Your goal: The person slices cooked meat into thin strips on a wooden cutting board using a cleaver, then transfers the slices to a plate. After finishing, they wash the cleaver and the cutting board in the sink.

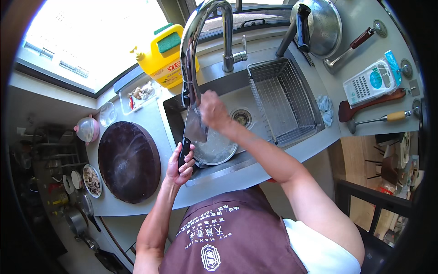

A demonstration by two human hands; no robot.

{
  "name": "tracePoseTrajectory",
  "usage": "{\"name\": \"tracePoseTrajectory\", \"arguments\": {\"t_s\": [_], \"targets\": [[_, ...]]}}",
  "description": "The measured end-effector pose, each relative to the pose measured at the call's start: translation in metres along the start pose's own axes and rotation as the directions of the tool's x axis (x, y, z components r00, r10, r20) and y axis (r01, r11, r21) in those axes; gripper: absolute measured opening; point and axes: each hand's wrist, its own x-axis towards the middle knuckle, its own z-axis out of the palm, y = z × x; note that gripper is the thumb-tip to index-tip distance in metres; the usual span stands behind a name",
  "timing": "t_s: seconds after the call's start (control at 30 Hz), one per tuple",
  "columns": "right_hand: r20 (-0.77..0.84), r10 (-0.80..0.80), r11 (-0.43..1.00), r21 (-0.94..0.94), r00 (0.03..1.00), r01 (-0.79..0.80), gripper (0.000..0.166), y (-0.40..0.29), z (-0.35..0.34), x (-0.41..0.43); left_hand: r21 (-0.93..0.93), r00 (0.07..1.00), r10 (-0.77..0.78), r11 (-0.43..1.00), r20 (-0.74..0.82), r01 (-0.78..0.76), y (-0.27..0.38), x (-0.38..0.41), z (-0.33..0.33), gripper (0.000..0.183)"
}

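My left hand (181,163) grips the black handle of a kitchen cleaver (196,127), its broad blade pointing up and away under the faucet's spray head. Beside the blade and the chrome faucet (190,68), my right hand (215,110) is closed and slightly blurred; whether it holds anything cannot be told. Below them a round metal pan or lid (216,150) lies in the stainless steel sink (236,87), near the drain. A wire basket (284,99) hangs in the sink's right side.
Left of the sink lies a round dark chopping board (128,162), beside a plate of food (92,181). Behind stand a yellow detergent jug (164,68) and a tray with garlic (140,96). A colander (325,30), blue cloth (325,109) and wooden spatula (369,104) are at right.
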Motion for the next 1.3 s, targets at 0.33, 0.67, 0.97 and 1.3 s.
{"name": "tracePoseTrajectory", "arguments": {"t_s": [0.33, 0.67, 0.97, 1.3], "targets": [[0.136, -0.059, 0.958, 0.285, 0.989, 0.018, 0.028, -0.055, -0.032, -0.069, 0.091, 1.000, 0.017, 0.996, -0.005, -0.017, 0.006, 0.013, 0.001, 0.047], [0.059, -0.071, 0.975, 0.215, 0.996, 0.057, 0.031, -0.037, -0.035, -0.027, 0.363, 0.993, 0.031, 0.932, -0.111, 0.011, 0.003, 0.022, 0.024, 0.046], [0.091, -0.058, 0.992, 0.117, 0.994, 0.047, 0.028, -0.042, -0.054, -0.030, 0.942, 0.875, 0.482, -0.275, -0.038, 0.193, 0.015, 0.018, 0.030, 0.042], [0.073, 0.204, 0.952, -0.247, 0.976, -0.181, 0.024, 0.022, -0.044, -0.008, 0.363, 0.888, 0.377, -0.891, 0.263, 0.271, -0.001, 0.010, 0.055, 0.036]]}}
